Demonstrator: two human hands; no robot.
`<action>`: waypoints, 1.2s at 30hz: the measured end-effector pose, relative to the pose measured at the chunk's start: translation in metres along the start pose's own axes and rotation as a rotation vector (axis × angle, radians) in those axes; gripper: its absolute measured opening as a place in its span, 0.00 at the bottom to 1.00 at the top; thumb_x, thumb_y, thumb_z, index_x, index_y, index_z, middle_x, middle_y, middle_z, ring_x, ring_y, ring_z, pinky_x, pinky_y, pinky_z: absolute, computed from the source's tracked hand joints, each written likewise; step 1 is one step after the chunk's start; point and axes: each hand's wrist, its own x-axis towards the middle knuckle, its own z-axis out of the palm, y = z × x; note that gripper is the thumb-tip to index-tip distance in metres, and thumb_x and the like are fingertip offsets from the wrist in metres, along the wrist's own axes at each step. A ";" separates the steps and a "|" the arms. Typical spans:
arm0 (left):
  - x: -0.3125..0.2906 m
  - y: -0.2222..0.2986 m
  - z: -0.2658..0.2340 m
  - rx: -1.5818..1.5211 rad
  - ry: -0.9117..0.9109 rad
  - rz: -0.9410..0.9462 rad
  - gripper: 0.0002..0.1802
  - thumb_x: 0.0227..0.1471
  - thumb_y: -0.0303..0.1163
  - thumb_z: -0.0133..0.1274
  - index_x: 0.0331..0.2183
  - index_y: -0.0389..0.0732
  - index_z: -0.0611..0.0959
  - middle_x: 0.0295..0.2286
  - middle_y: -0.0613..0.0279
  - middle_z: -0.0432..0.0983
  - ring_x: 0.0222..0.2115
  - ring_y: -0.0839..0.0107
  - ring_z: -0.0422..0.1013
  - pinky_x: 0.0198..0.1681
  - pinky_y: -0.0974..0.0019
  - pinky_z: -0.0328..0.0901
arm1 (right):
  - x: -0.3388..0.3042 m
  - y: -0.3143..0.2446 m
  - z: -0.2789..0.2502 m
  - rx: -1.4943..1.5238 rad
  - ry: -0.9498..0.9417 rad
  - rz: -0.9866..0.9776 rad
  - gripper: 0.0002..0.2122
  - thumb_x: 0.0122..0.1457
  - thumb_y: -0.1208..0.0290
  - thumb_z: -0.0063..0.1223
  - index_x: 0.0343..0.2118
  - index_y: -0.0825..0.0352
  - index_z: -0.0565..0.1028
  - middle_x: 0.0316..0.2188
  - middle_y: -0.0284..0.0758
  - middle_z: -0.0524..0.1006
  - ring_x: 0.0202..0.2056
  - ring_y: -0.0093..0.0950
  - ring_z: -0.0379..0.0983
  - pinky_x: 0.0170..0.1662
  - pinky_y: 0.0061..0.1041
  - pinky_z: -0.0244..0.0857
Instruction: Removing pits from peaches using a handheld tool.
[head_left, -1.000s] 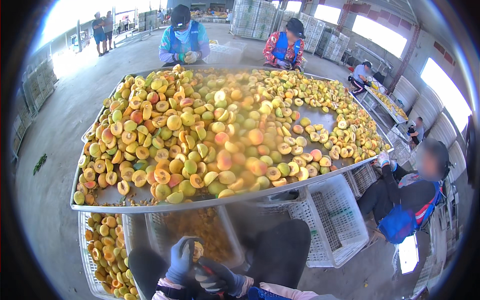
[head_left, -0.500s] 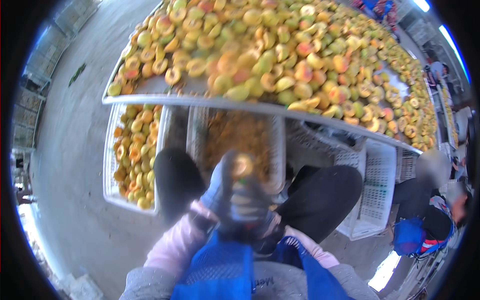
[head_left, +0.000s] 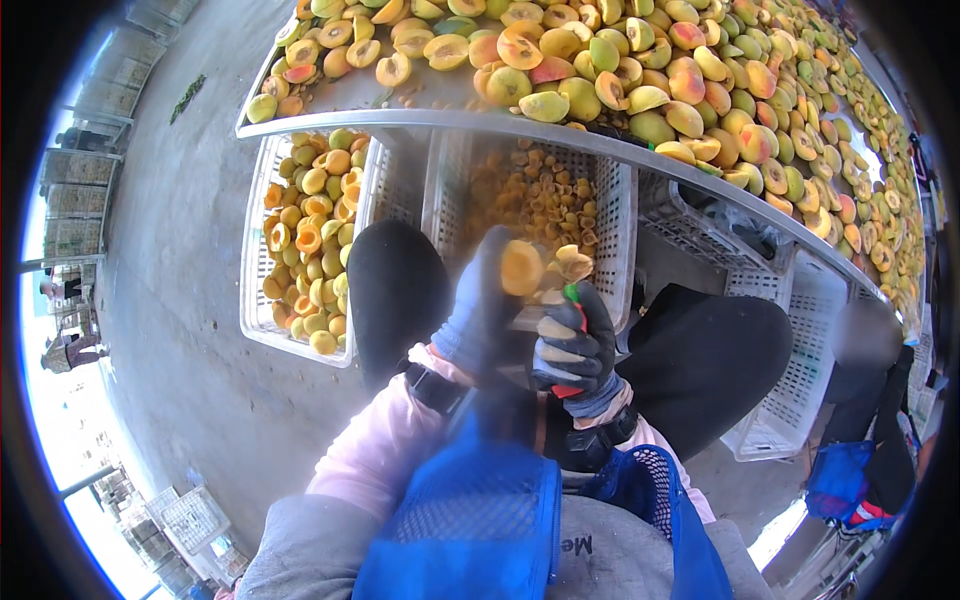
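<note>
My left hand (head_left: 478,305), in a blue-grey glove and blurred, grips an apricot half (head_left: 521,268) with its cut face up. Beside it my right hand (head_left: 578,345), in a grey and dark glove, is closed around a small hand tool with a red and green handle (head_left: 568,391). At the tool's upper end a ragged, pale orange piece of fruit (head_left: 573,263) shows; the tool's tip is hidden. Both hands are between my knees, in front of a white crate (head_left: 617,215) with small brown-yellow pieces in it, perhaps pits or scraps.
Beyond the crates, a metal-edged table (head_left: 420,117) is heaped with halved apricots (head_left: 700,90). At left a white crate (head_left: 258,325) holds apricot halves. An open white crate (head_left: 780,400) stands to the right, near another person in blue (head_left: 840,475). My knees flank the middle crate.
My hands have moved apart, and the right one now shows the tool's red and green handle. The view has shifted, so the table sits higher in the picture.
</note>
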 end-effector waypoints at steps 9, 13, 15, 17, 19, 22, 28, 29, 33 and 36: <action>-0.034 0.138 -0.029 0.778 0.107 0.580 0.17 0.53 0.22 0.46 0.46 0.33 0.71 0.41 0.55 0.71 0.40 0.69 0.70 0.47 0.69 0.63 | -0.004 -0.019 -0.019 -0.030 0.245 0.020 0.23 0.64 0.49 0.29 0.31 0.65 0.69 0.14 0.25 0.58 0.14 0.17 0.55 0.15 0.17 0.52; -0.020 0.128 -0.205 0.820 0.597 0.473 0.18 0.54 0.36 0.50 0.43 0.34 0.76 0.34 0.60 0.75 0.35 0.72 0.71 0.40 0.68 0.66 | -0.001 -0.016 -0.004 -0.130 0.310 0.032 0.22 0.63 0.50 0.32 0.30 0.65 0.70 0.12 0.26 0.57 0.09 0.17 0.49 0.11 0.18 0.48; -0.016 0.119 -0.225 1.138 0.932 0.266 0.18 0.53 0.34 0.52 0.44 0.34 0.76 0.33 0.58 0.75 0.30 0.73 0.69 0.35 0.71 0.67 | -0.006 -0.014 0.004 -0.293 0.374 -0.021 0.22 0.63 0.49 0.34 0.31 0.65 0.71 0.13 0.26 0.57 0.10 0.18 0.49 0.12 0.20 0.48; -0.013 0.146 -0.160 1.183 0.912 0.517 0.16 0.53 0.30 0.52 0.44 0.34 0.75 0.33 0.58 0.74 0.30 0.74 0.70 0.34 0.72 0.66 | 0.003 -0.007 0.016 -0.552 0.549 -0.113 0.21 0.62 0.49 0.38 0.31 0.65 0.70 0.12 0.26 0.58 0.10 0.19 0.49 0.13 0.23 0.48; 0.011 0.155 -0.092 0.936 0.681 0.703 0.13 0.52 0.25 0.52 0.42 0.32 0.76 0.35 0.58 0.75 0.33 0.74 0.71 0.39 0.72 0.66 | 0.020 -0.001 0.025 -0.703 0.771 -0.130 0.20 0.61 0.49 0.40 0.31 0.66 0.70 0.12 0.26 0.58 0.09 0.20 0.50 0.14 0.22 0.50; 0.069 0.178 -0.008 0.923 0.470 0.686 0.13 0.50 0.27 0.54 0.40 0.33 0.77 0.33 0.57 0.76 0.32 0.75 0.71 0.38 0.72 0.66 | 0.028 -0.001 0.024 -0.990 1.023 -0.181 0.21 0.60 0.48 0.42 0.32 0.67 0.70 0.11 0.27 0.61 0.09 0.20 0.55 0.13 0.21 0.52; 0.170 0.198 0.085 1.513 0.210 0.643 0.27 0.42 0.44 0.59 0.45 0.46 0.74 0.39 0.54 0.70 0.37 0.55 0.71 0.39 0.58 0.67 | 0.018 -0.021 0.014 -1.241 0.943 -0.256 0.24 0.59 0.46 0.40 0.32 0.68 0.71 0.12 0.30 0.66 0.09 0.20 0.59 0.12 0.19 0.52; 0.177 0.200 0.087 1.518 0.202 0.646 0.27 0.42 0.44 0.59 0.45 0.46 0.74 0.39 0.54 0.70 0.37 0.55 0.71 0.39 0.58 0.67 | 0.018 -0.022 0.014 -1.227 0.968 -0.219 0.23 0.59 0.46 0.40 0.32 0.68 0.71 0.12 0.30 0.66 0.09 0.20 0.59 0.12 0.19 0.52; 0.178 0.202 0.077 1.473 -0.019 0.755 0.31 0.36 0.42 0.64 0.45 0.47 0.74 0.40 0.56 0.70 0.38 0.56 0.71 0.40 0.59 0.67 | 0.014 -0.027 0.013 -1.199 0.898 -0.217 0.22 0.59 0.47 0.41 0.33 0.66 0.71 0.12 0.29 0.65 0.08 0.20 0.59 0.12 0.18 0.51; 0.129 0.205 0.084 1.117 -0.197 0.830 0.38 0.32 0.35 0.68 0.48 0.42 0.72 0.44 0.56 0.70 0.42 0.58 0.70 0.44 0.62 0.66 | 0.009 -0.037 0.024 -1.150 0.859 -0.445 0.21 0.59 0.48 0.42 0.35 0.65 0.71 0.14 0.29 0.66 0.10 0.19 0.58 0.12 0.18 0.52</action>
